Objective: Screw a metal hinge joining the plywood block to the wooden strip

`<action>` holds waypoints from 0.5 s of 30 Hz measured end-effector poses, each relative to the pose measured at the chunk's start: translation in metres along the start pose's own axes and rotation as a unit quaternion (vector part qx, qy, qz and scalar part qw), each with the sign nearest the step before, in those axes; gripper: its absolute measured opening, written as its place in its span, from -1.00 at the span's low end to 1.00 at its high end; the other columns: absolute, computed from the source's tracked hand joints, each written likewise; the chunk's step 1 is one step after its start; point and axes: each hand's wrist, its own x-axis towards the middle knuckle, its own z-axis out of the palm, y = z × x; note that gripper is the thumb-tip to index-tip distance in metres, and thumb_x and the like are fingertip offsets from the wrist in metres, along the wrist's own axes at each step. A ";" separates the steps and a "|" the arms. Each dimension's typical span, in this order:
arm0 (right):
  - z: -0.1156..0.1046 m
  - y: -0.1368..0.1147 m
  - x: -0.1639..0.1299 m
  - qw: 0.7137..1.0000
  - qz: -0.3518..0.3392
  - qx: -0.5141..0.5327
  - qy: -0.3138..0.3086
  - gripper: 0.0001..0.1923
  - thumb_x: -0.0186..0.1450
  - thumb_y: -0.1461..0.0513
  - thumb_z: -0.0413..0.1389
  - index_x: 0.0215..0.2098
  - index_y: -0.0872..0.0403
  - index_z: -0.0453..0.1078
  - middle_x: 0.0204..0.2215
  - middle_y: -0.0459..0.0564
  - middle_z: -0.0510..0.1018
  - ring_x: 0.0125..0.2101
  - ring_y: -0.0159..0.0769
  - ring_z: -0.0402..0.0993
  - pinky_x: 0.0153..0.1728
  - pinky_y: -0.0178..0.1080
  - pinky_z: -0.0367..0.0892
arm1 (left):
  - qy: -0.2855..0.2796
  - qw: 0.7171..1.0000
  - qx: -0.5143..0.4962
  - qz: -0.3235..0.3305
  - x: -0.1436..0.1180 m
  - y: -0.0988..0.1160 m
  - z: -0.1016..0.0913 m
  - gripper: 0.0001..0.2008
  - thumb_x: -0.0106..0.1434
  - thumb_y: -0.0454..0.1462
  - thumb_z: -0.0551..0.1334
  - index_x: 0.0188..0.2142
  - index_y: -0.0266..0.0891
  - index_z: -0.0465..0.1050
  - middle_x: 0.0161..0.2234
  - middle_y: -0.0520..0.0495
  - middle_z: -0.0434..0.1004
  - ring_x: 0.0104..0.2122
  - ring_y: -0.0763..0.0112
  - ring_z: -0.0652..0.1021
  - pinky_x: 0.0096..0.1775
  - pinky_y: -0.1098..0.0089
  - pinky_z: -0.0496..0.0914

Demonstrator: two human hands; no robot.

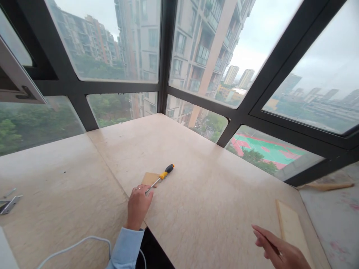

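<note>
My left hand, in a light blue sleeve and with a ring on one finger, is on the countertop. Its thumb and forefinger close about the metal shaft of a screwdriver, whose black and yellow handle points away to the right. Beneath the screwdriver lies a flat brown piece, partly covered by my fingers. Small dark bits, perhaps screws, show beside the shaft. At lower right, my right hand hovers with thumb and fingers pressed together; whatever they may hold is too small to make out.
The pale countertop meets dark window frames. A wooden board lies at right. Metal brackets sit at far left, near a white cable. An open panel juts in at upper left. A dark gap opens at the front.
</note>
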 end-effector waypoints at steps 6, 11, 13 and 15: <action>0.049 -0.056 0.042 0.988 -0.089 0.047 -0.116 -0.68 0.31 0.01 0.11 -0.14 -0.02 0.60 -0.36 0.06 0.69 -0.44 -0.21 0.65 -0.38 -0.32 0.55 | -0.058 0.998 0.036 -0.013 -0.002 0.006 -0.003 -0.76 0.31 -0.33 0.12 -0.17 -0.25 0.57 -0.20 -0.19 0.59 -0.18 0.14 0.53 -0.18 0.27 0.36; 0.085 -0.077 0.063 0.973 -0.102 0.107 -0.179 -0.69 0.36 0.06 0.07 -0.14 0.02 0.58 -0.42 0.04 0.67 -0.46 -0.24 0.62 -0.36 -0.27 0.53 | -0.041 0.998 0.036 -0.008 -0.004 0.007 -0.001 -0.73 0.34 -0.34 0.08 -0.19 -0.26 0.57 -0.24 -0.18 0.58 -0.21 0.14 0.52 -0.20 0.28 0.35; 0.095 -0.088 0.068 0.966 -0.096 0.136 -0.198 -0.70 0.36 0.06 0.08 -0.15 0.03 0.57 -0.43 0.04 0.67 -0.47 -0.26 0.60 -0.39 -0.28 0.51 | -0.009 0.999 0.013 -0.036 -0.006 0.005 0.000 -0.72 0.35 -0.33 0.07 -0.20 -0.26 0.58 -0.23 -0.18 0.59 -0.19 0.14 0.52 -0.22 0.29 0.35; 0.106 -0.102 0.072 0.959 -0.088 0.171 -0.209 -0.71 0.36 0.06 0.09 -0.17 0.04 0.57 -0.44 0.03 0.66 -0.47 -0.27 0.60 -0.43 -0.29 0.49 | 0.027 0.997 -0.014 -0.072 -0.009 0.001 0.001 -0.71 0.35 -0.32 0.06 -0.21 -0.26 0.59 -0.22 -0.19 0.59 -0.18 0.13 0.52 -0.24 0.29 0.36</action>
